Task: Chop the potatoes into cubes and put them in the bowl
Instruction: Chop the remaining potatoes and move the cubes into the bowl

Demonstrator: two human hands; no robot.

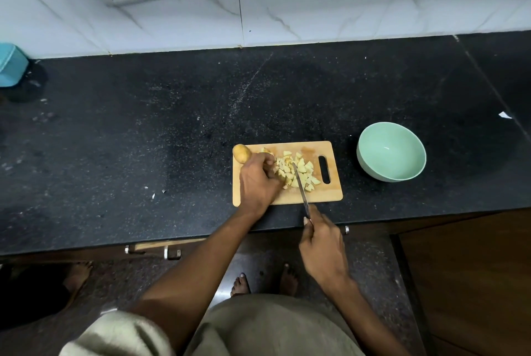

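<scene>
From where I stand, the person's left hand is curled down over a piece of pale potato at the left of the rectangular light wooden chopping board, fingers bent around it so most of it is hidden. The right hand is wrapped round the handle of a slim steel-bladed kitchen knife, forefinger laid along the top, the handle itself covered by the fist. The blade runs from the grip at 6 o'clock up toward 11 o'clock, its tip resting among the heap of yellowish potato cubes in the middle of the board.

What the next cut turns on, I reckon, is that the held piece lies just left of the blade, at about 9 o'clock from it, close against the left fingertips. A whole brown-skinned potato sits uncut at the board's top-left corner, touching the left hand's knuckles.

The round mint-green bowl stands on the black speckled stone counter at 3 o'clock from the board, apart from it, nearer the knife hand, with nothing visible inside
</scene>
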